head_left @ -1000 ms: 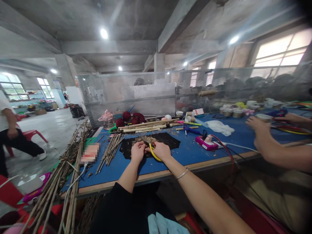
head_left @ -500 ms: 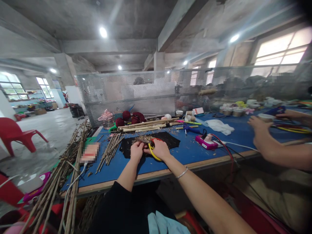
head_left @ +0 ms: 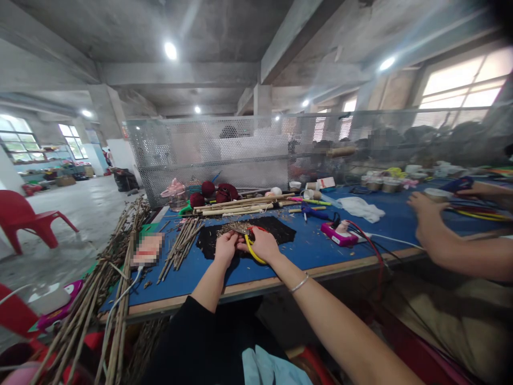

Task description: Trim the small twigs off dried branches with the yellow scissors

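Observation:
My right hand [head_left: 264,245] is closed around a pair of pruning shears with red and yellow handles [head_left: 254,251]. Their metal blades point left over a heap of small cut twig bits [head_left: 231,227]. Close beside it, my left hand [head_left: 225,248] is pinched shut near the blades; whatever lies between its fingers is too small and covered to make out. Both hands are above a black cloth [head_left: 282,231] spread on the blue table [head_left: 296,264]. Left of the cloth rests a loose bunch of cut sticks [head_left: 183,243].
Long branches [head_left: 106,280] lean over the table's left end beside a phone with a cable. Thicker sticks [head_left: 240,206] and dark red yarn balls [head_left: 226,193] lie behind the cloth. A purple power strip [head_left: 340,235] sits to the right. A co-worker's arm [head_left: 449,240] reaches in farther right.

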A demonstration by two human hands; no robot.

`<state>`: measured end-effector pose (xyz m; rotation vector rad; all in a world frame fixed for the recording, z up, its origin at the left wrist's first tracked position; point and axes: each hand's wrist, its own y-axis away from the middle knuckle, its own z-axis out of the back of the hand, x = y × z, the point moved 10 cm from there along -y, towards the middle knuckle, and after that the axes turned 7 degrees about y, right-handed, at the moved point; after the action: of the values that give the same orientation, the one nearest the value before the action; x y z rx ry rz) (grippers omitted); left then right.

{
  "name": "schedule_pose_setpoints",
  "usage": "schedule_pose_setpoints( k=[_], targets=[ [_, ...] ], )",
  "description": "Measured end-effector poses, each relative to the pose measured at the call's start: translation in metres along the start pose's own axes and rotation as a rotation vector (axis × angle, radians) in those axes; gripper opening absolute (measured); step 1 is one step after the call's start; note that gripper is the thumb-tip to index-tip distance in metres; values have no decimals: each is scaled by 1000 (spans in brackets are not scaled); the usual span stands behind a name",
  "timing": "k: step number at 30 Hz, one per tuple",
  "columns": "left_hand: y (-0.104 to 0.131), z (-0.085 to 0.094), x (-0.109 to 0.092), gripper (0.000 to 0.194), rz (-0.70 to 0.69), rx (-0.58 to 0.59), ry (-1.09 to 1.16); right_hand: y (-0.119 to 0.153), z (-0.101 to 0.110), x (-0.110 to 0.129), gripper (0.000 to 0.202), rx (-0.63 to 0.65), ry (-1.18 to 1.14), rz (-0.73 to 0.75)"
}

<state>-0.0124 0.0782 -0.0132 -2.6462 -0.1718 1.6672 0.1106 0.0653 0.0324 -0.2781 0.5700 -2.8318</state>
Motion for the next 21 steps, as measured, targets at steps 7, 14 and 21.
schedule_pose_setpoints(
  k=[7, 14, 21],
  targets=[
    [-4, 6, -3, 15, -71, -19, -36, 0, -6, -6, 66, 67, 30, -72],
    [-6, 13, -5, 17, -95, -79, -63, 0, -10, -9, 69, 112, 50, -98],
    [-6, 19, -1, 19, -52, -146, -10, 2, -13, -11, 67, 126, 40, -126]
  ],
)
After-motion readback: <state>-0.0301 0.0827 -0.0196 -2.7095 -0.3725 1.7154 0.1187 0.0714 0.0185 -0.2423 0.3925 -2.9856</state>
